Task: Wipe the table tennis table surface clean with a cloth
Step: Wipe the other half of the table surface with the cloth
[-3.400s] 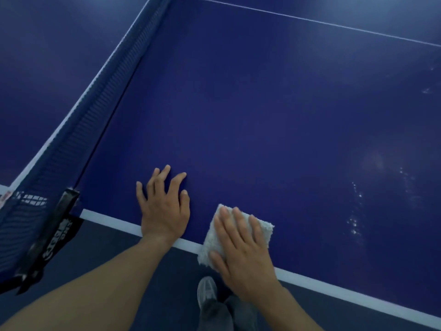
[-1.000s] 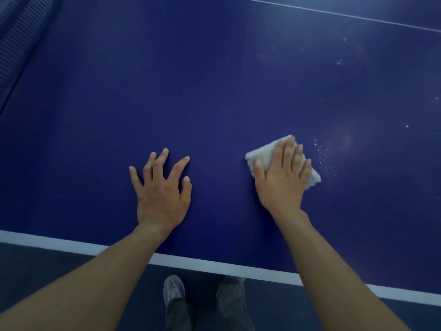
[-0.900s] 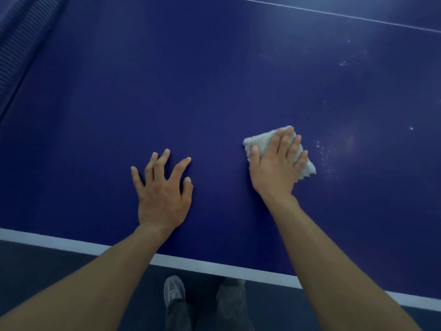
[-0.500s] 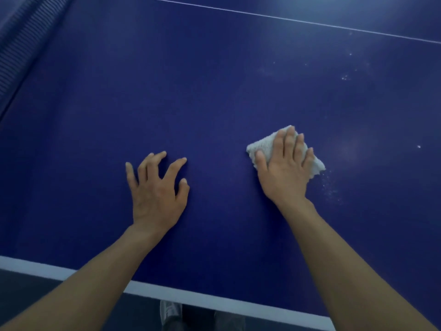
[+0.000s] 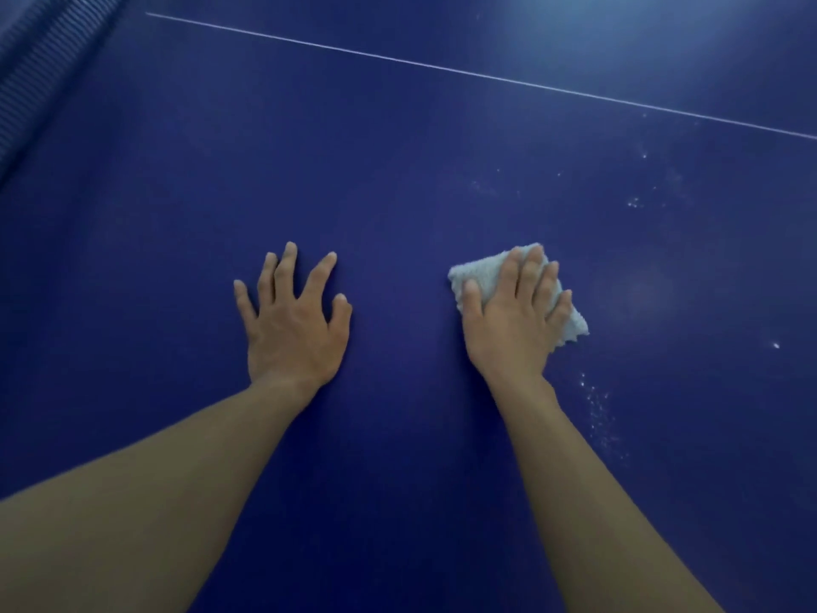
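Note:
The blue table tennis table (image 5: 398, 179) fills the view. A small folded white cloth (image 5: 482, 276) lies flat on it right of centre. My right hand (image 5: 517, 320) presses down on the cloth with straight fingers, covering most of it. My left hand (image 5: 294, 320) rests flat on the bare table to the left, fingers spread. White specks (image 5: 599, 413) dot the surface just right of my right forearm, and more specks (image 5: 636, 201) lie farther out.
The dark net (image 5: 40, 68) runs along the upper left corner. A thin white centre line (image 5: 486, 75) crosses the table beyond both hands. Both forearms reach in from the bottom edge.
Both hands have reached farther onto the table; the near white edge and my shoes have dropped out of view. The cloth has slid under my right hand past the specks.

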